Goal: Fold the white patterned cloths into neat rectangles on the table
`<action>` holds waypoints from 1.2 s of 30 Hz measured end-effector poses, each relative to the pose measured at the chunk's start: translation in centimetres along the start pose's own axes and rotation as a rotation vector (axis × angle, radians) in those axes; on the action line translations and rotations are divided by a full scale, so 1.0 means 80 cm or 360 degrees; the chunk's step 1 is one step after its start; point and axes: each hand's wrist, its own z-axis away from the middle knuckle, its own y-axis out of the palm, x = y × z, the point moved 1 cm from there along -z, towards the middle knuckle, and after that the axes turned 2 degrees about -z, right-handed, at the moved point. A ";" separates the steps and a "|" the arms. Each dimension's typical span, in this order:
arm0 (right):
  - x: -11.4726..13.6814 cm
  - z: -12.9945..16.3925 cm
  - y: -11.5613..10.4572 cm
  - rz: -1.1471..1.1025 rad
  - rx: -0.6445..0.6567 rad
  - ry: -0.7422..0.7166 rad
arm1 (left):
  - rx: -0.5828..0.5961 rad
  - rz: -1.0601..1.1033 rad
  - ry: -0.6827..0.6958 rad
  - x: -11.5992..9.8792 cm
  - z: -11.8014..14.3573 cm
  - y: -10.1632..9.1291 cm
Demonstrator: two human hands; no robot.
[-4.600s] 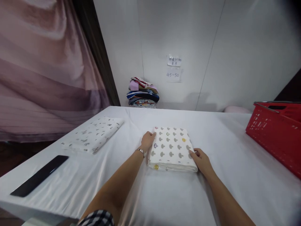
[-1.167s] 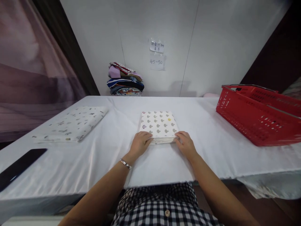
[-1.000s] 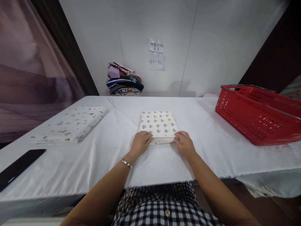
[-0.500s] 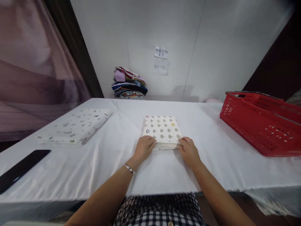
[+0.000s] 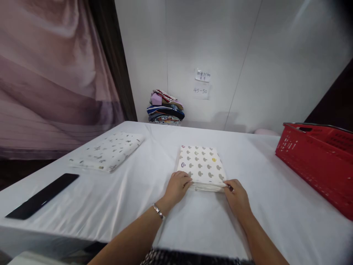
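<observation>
A folded white cloth printed with grey mushrooms (image 5: 201, 167) lies in the middle of the white-covered table (image 5: 143, 206). My left hand (image 5: 177, 187), a bracelet at its wrist, grips the cloth's near left corner, thumb on top. At the near right corner my right hand (image 5: 237, 198) pinches the folded edge the same way. The cloth rests flat between both hands.
A second folded white cloth with small dark prints (image 5: 109, 156) lies at the left. A flat black object (image 5: 42, 195) lies near the table's left edge. A red plastic basket (image 5: 320, 162) stands at the right. A pile of folded clothes (image 5: 165, 108) sits by the far wall under paper notes (image 5: 202, 82).
Earlier my hands held the cloth's left and right sides; now both are at its near edge. The camera view has swung left and up in the last second.
</observation>
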 end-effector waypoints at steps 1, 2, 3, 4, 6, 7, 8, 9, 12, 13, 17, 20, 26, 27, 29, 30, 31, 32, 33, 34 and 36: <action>-0.003 0.000 0.000 -0.0020 0.0002 0.0004 | -0.0003 0.0009 -0.0003 -0.001 0.000 0.000; -0.006 0.000 0.001 -0.0033 0.0004 0.0004 | -0.0008 0.0023 0.0000 -0.001 0.000 -0.001; -0.008 0.000 0.001 -0.0038 0.0012 -0.0003 | -0.0011 0.0044 0.0007 -0.002 0.001 -0.002; -0.010 0.000 0.000 -0.0036 0.0023 -0.0013 | -0.0016 0.0070 0.0013 -0.002 0.000 -0.003; -0.010 -0.001 -0.001 -0.0004 0.0058 -0.0049 | -0.0058 0.0126 0.0011 0.000 -0.002 -0.007; -0.010 -0.002 -0.002 0.0032 0.0075 -0.0078 | -0.0107 0.0146 -0.0004 0.002 -0.004 -0.009; -0.007 -0.004 -0.004 0.0078 0.0082 -0.0114 | -0.0172 0.0158 -0.0029 0.005 -0.008 -0.012; -0.004 -0.006 -0.006 0.0125 0.0079 -0.0156 | -0.0241 0.0159 -0.0061 0.009 -0.013 -0.015; 0.015 -0.022 -0.009 0.0189 0.0030 -0.0306 | -0.0348 0.0121 -0.0225 0.027 -0.036 -0.020; 0.024 -0.029 -0.008 0.0188 0.0019 -0.0350 | -0.0339 0.0110 -0.0325 0.033 -0.044 -0.020; 0.047 -0.063 0.008 0.0285 0.0115 -0.0434 | -0.0230 0.0044 -0.0662 0.051 -0.069 -0.007; 0.040 -0.074 0.031 0.0573 0.0375 -0.0393 | -0.0214 -0.0005 -0.0644 0.054 -0.071 0.008; 0.014 -0.069 0.050 0.0819 0.0650 -0.0284 | -0.0269 0.0110 -0.0648 0.058 -0.060 0.022; 0.017 -0.073 0.049 0.0813 0.0671 -0.0254 | -0.0274 0.0125 -0.0660 0.058 -0.059 0.022; 0.029 -0.092 0.047 0.0784 0.0670 -0.0210 | -0.0283 0.0144 -0.0678 0.059 -0.060 0.022; 0.038 -0.104 0.046 0.0761 0.0643 -0.0212 | -0.0286 0.0151 -0.0678 0.059 -0.060 0.022; 0.047 -0.119 0.048 0.0737 0.0604 -0.0236 | -0.0287 0.0159 -0.0673 0.059 -0.060 0.022; 0.055 -0.133 0.050 0.0718 0.0561 -0.0274 | -0.0289 0.0170 -0.0668 0.059 -0.060 0.021; 0.060 -0.147 0.054 0.0712 0.0517 -0.0310 | -0.0288 0.0182 -0.0663 0.059 -0.060 0.021; 0.062 -0.159 0.059 0.0723 0.0486 -0.0331 | -0.0286 0.0191 -0.0663 0.059 -0.060 0.021; 0.056 -0.177 0.071 0.0797 0.0485 -0.0283 | -0.0276 0.0200 -0.0667 0.060 -0.059 0.021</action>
